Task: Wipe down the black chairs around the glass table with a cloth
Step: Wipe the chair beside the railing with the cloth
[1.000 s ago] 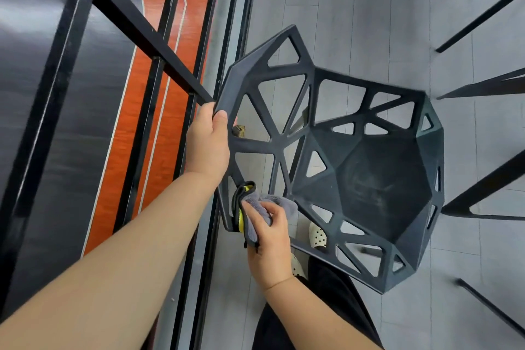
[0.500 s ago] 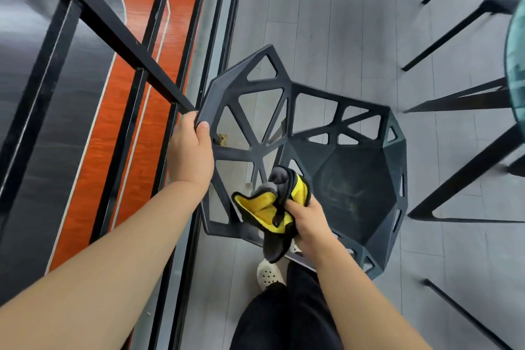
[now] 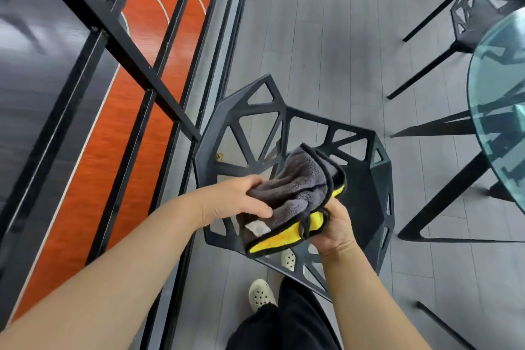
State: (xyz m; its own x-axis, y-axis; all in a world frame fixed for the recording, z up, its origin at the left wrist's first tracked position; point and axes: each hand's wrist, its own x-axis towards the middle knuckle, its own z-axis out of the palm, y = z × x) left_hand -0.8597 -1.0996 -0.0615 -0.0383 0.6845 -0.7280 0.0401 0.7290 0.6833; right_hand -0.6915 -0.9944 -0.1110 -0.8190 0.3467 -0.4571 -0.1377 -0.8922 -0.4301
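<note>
A black chair (image 3: 366, 179) with triangular cut-outs stands below me beside a railing. Above its seat I hold a grey and yellow cloth (image 3: 295, 190) in both hands. My left hand (image 3: 235, 199) grips the cloth's grey left side, thumb on top. My right hand (image 3: 333, 229) grips its lower right edge, where the yellow side shows. Neither hand touches the chair. A round glass table (image 3: 500, 99) fills the right edge, with a second black chair (image 3: 477, 6) behind it.
A black metal railing (image 3: 119, 45) runs diagonally on the left, close to the chair's back. Beyond it lies an orange and dark court floor far below. Black table legs (image 3: 443, 196) spread over the grey plank floor at right. My shoes (image 3: 260, 294) stand under the chair's near edge.
My left hand let go of the chair's back and took hold of the cloth. My right hand lifted the cloth over the seat, and it has unfolded between both hands.
</note>
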